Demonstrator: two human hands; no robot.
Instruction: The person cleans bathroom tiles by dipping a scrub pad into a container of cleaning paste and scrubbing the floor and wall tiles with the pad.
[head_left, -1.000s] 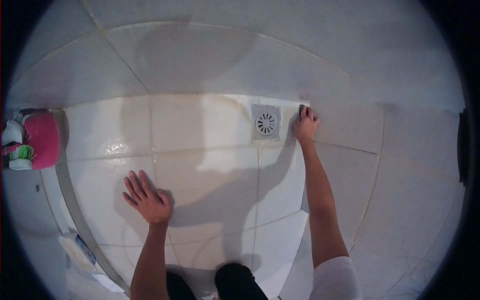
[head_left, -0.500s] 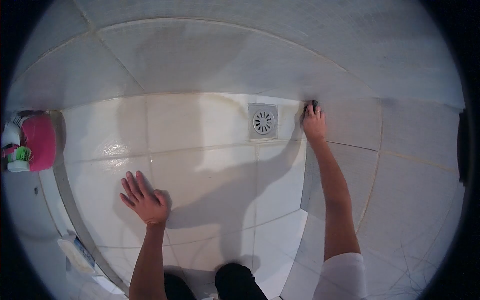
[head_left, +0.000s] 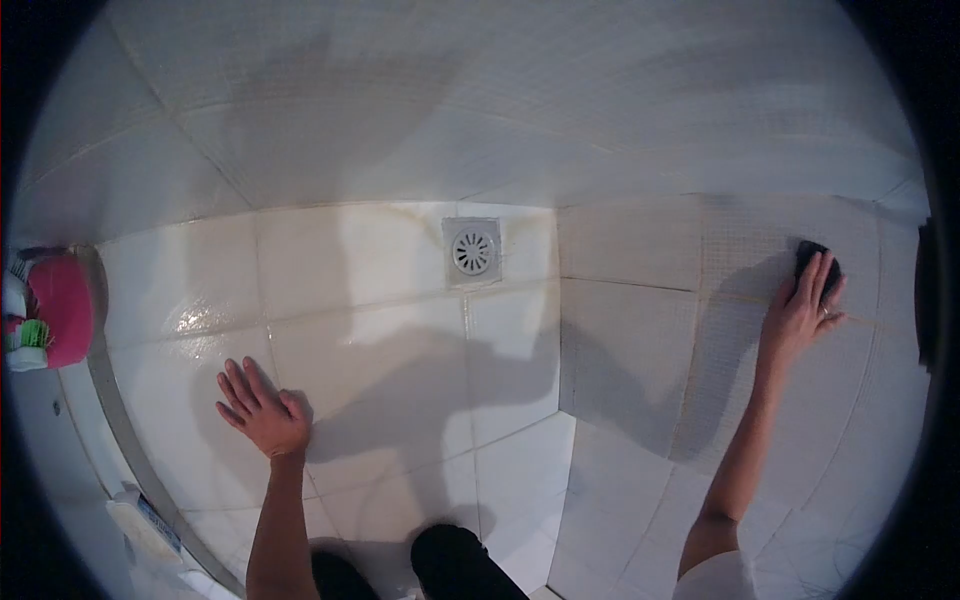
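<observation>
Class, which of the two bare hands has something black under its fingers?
The right hand: its fingers are on a black pad. The left hand differs, spread on the pale tiles.

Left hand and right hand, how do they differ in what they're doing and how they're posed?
The left hand lies open with nothing in it, while the right hand holds a black pad. The left hand rests on the tiled floor; the right hand is up at the tiled side wall. Both are bare, with their backs toward the camera.
</observation>
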